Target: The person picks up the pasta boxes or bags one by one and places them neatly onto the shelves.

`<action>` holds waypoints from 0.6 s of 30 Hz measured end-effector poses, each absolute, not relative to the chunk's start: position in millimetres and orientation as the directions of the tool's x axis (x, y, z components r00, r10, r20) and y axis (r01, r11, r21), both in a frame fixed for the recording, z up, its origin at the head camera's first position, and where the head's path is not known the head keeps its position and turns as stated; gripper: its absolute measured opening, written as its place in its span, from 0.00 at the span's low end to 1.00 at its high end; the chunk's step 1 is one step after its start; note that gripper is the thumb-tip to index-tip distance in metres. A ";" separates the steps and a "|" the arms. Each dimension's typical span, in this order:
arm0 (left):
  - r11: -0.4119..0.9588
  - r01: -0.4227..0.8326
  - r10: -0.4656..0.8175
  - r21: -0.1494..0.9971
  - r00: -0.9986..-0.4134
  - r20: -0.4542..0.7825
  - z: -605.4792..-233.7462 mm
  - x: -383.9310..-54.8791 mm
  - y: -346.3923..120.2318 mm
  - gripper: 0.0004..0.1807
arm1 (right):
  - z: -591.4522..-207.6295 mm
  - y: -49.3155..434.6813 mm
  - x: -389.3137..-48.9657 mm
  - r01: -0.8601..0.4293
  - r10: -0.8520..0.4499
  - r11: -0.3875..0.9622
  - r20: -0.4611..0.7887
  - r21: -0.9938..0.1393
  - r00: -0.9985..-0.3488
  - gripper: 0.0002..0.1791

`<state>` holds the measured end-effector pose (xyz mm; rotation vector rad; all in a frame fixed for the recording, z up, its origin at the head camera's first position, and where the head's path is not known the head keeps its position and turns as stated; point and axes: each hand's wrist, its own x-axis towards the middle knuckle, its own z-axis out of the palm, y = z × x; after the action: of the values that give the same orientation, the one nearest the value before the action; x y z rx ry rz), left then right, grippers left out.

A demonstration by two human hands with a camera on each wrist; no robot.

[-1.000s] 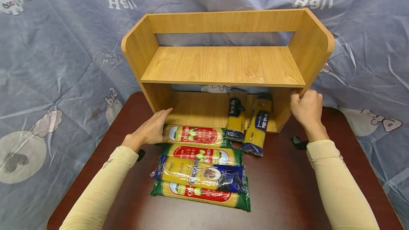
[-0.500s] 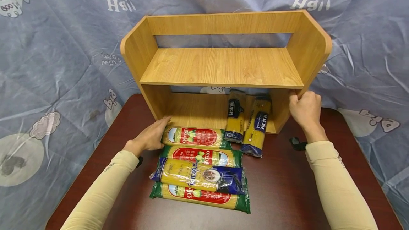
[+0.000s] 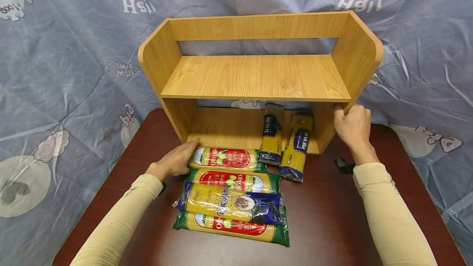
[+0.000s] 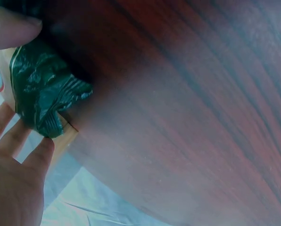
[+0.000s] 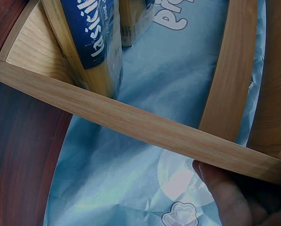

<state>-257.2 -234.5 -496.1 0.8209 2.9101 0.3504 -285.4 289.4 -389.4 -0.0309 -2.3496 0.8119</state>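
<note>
My left hand is at the left end of the farthest green-ended spaghetti packet, which lies at the lower shelf's front edge. In the left wrist view, thumb and spread fingers hold the packet's green end from opposite sides. My right hand grips the front edge of the wooden shelf unit's right side panel, just below the middle board. Nearer me lie another green spaghetti packet, a blue-ended one and a third green one, partly overlapped.
Two blue-labelled spaghetti packets, one left and one right, lean inside the lower compartment's right half, their ends past its front edge. The dark red tabletop extends around the unit. A printed blue cloth hangs behind.
My left hand's fingers have lowered and closed in around the far packet's left end. My right hand stays on the side panel. The view shifted slightly.
</note>
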 end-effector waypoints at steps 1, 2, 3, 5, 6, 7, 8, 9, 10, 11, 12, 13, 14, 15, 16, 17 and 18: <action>0.825 0.507 0.530 0.250 -0.848 -0.031 -496.7 -257.0 -234.1 0.61 | -389.7 289.5 -285.4 -0.179 0.220 0.808 0.570 -0.561 -0.792 0.19; 0.826 0.504 0.529 0.251 -0.848 -0.035 -497.0 -256.9 -234.1 0.62 | -389.9 289.7 -285.3 -0.181 0.219 0.808 0.571 -0.561 -0.792 0.19; 0.828 0.501 0.526 0.252 -0.849 -0.040 -496.9 -256.5 -234.1 0.62 | -390.0 289.8 -285.3 -0.181 0.218 0.808 0.570 -0.560 -0.792 0.19; 0.831 0.500 0.525 0.244 -0.850 -0.048 -496.5 -256.1 -234.1 0.62 | -390.1 290.1 -285.2 -0.180 0.217 0.810 0.570 -0.559 -0.792 0.20; 0.831 0.502 0.527 0.238 -0.848 -0.050 -496.6 -256.3 -233.9 0.62 | -390.3 290.2 -285.2 -0.179 0.218 0.811 0.571 -0.558 -0.792 0.20; 0.832 0.505 0.529 0.229 -0.847 -0.052 -496.4 -256.4 -233.7 0.62 | -390.5 290.1 -285.2 -0.177 0.219 0.811 0.570 -0.558 -0.792 0.20; 0.831 0.514 0.535 0.215 -0.843 -0.051 -496.2 -256.5 -233.6 0.61 | -390.8 290.0 -285.2 -0.175 0.220 0.812 0.569 -0.557 -0.792 0.20; 0.827 0.523 0.542 0.204 -0.839 -0.048 -496.2 -256.5 -233.4 0.60 | -391.0 289.9 -285.2 -0.173 0.222 0.811 0.567 -0.559 -0.793 0.20; 0.823 0.535 0.551 0.191 -0.833 -0.046 -496.6 -256.7 -233.2 0.59 | -391.1 289.8 -285.1 -0.171 0.223 0.811 0.566 -0.560 -0.794 0.20; 0.818 0.547 0.562 0.177 -0.826 -0.042 -497.5 -256.8 -233.1 0.57 | -391.3 289.7 -285.1 -0.170 0.224 0.810 0.565 -0.561 -0.794 0.20; 0.814 0.558 0.570 0.163 -0.821 -0.040 -498.6 -256.7 -233.2 0.55 | -391.4 289.7 -285.0 -0.169 0.224 0.810 0.563 -0.561 -0.796 0.20; 0.810 0.565 0.576 0.157 -0.817 -0.035 -499.4 -256.6 -233.4 0.53 | -391.2 289.6 -284.8 -0.169 0.223 0.809 0.561 -0.562 -0.797 0.20; 0.808 0.568 0.579 0.154 -0.815 -0.034 -500.1 -256.8 -233.7 0.52 | -391.0 289.7 -284.8 -0.170 0.222 0.809 0.559 -0.563 -0.799 0.21; 0.808 0.566 0.578 0.161 -0.815 -0.034 -500.5 -257.2 -233.9 0.52 | -390.8 289.8 -284.8 -0.171 0.220 0.809 0.559 -0.562 -0.799 0.21; 0.809 0.563 0.576 0.170 -0.817 -0.035 -500.9 -257.9 -234.2 0.52 | -390.6 290.0 -284.9 -0.172 0.219 0.810 0.561 -0.561 -0.798 0.21; 0.810 0.558 0.572 0.179 -0.819 -0.035 -500.7 -258.8 -234.3 0.52 | -390.4 290.2 -285.0 -0.173 0.219 0.810 0.563 -0.560 -0.797 0.21; 0.812 0.552 0.567 0.191 -0.823 -0.033 -500.3 -259.8 -234.4 0.53 | -390.2 290.5 -285.2 -0.175 0.218 0.811 0.566 -0.558 -0.795 0.21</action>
<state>-259.8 -234.4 -500.3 0.8995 2.9057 0.2650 -285.2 290.5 -390.2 -0.0310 -2.3557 0.8073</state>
